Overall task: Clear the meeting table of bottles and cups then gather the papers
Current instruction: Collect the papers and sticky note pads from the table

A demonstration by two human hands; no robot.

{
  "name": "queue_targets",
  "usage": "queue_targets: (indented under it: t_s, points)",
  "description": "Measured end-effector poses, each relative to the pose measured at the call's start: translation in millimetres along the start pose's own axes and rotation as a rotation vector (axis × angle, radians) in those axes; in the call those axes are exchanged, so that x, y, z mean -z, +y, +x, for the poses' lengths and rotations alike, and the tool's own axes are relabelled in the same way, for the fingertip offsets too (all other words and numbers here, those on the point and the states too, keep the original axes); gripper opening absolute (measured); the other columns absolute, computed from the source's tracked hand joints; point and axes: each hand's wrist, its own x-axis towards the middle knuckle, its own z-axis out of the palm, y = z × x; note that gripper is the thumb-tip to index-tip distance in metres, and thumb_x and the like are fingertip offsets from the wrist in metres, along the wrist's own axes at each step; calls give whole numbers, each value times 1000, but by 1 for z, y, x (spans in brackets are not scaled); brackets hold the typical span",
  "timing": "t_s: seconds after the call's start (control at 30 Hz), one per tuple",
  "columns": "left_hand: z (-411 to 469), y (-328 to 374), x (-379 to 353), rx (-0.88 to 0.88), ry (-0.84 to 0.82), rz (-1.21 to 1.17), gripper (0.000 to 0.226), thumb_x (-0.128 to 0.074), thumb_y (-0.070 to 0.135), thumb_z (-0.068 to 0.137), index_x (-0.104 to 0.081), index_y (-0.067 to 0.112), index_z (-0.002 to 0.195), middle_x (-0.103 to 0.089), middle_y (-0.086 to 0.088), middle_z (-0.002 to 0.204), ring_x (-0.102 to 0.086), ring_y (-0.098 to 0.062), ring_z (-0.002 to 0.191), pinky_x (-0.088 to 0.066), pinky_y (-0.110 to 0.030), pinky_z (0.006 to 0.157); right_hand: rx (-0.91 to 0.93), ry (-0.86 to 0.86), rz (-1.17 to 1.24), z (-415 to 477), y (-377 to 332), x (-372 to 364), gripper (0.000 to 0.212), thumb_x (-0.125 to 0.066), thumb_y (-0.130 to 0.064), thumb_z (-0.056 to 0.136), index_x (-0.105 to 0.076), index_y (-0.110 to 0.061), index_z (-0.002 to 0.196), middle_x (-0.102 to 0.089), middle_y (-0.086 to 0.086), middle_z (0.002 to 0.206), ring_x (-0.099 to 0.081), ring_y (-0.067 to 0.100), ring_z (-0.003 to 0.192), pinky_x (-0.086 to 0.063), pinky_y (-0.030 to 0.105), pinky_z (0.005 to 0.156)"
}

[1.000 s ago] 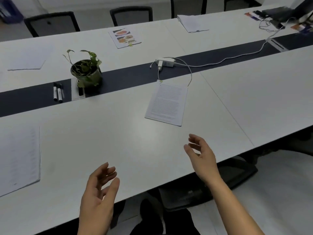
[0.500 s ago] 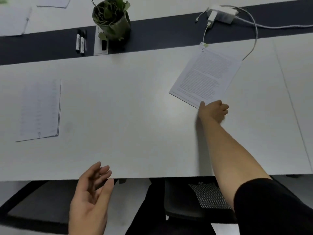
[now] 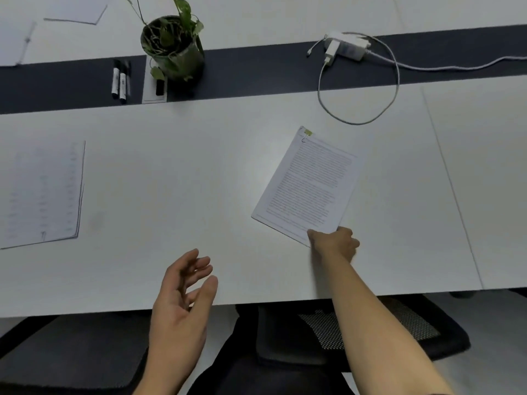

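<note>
A clipped sheaf of printed paper [image 3: 309, 186] lies tilted on the white meeting table [image 3: 176, 178], a small yellow clip at its far corner. My right hand [image 3: 332, 242] pinches its near right corner, thumb on top. My left hand [image 3: 182, 297] hovers over the table's near edge, fingers spread and holding nothing. A second set of papers [image 3: 42, 195] lies flat at the left. More sheets [image 3: 77, 10] and another sheet [image 3: 14, 44] lie beyond the dark centre strip. No bottles or cups are in view.
A potted plant [image 3: 172, 47] stands on the dark strip, with markers [image 3: 119, 81] and a small card beside it. A white charger [image 3: 345, 48] and its looped cable [image 3: 359, 109] lie at the far right. Black chairs [image 3: 370, 337] sit below the table edge.
My right hand reached out, took the paper's near corner and drew the sheaf toward me, away from the cable. My view tilted down over the table. My left hand stayed open.
</note>
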Motion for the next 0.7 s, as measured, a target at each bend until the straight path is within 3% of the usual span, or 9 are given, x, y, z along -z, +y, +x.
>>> queue_targets:
  t_s: [0.1,0.23,0.3,0.4,0.47,0.6,0.7]
  points:
    - [-4,7,3,-25,13,5,43,-61,4,92,-57,33,123,-68,14,114,-63,-7,112,-46,-28,90,48,26,52,-11,6,-2,63,-80,-22,74,-45,-10,125,-43,21,131,-57,40,107,-57,45,83]
    - [-14,17,15,-70,68,-2,40,-69,14,91,-56,35,123,-67,16,115,-63,-6,112,-47,-28,91,-25,-56,388,-28,11,-2,55,-69,-3,77,-44,-6,125,-60,14,116,-60,29,87,-53,32,76]
    - [-20,19,24,-83,100,3,41,-68,23,86,-56,35,123,-66,17,116,-63,-5,112,-49,-26,87,-155,-234,649,-35,9,0,49,-68,0,79,-50,-7,124,-62,9,107,-57,24,78,-50,27,65]
    - [-26,17,37,-77,170,9,42,-66,7,91,-56,32,123,-67,18,114,-63,-5,111,-51,-17,84,-190,-545,739,-50,10,1,30,-64,-1,89,-55,-11,116,-59,4,94,-45,17,62,-35,19,38]
    - [-31,14,47,-70,225,-6,43,-63,3,91,-57,30,123,-67,16,114,-63,-6,111,-49,-13,84,-72,-562,689,-62,11,-1,34,-65,-6,91,-59,-11,124,-64,2,96,-50,17,64,-37,21,38]
    - [-41,9,74,-62,326,-41,44,-62,0,91,-57,26,126,-68,12,115,-64,-7,111,-50,-14,84,104,-624,629,-99,7,-13,40,-66,-8,92,-59,-14,131,-68,-4,102,-58,17,75,-48,28,57]
    - [-44,5,103,-69,404,-39,46,-63,-1,90,-57,28,126,-67,12,116,-64,-7,111,-50,-13,85,185,-738,609,-132,-4,-31,42,-65,-10,94,-56,-16,135,-67,1,120,-59,19,81,-49,28,59]
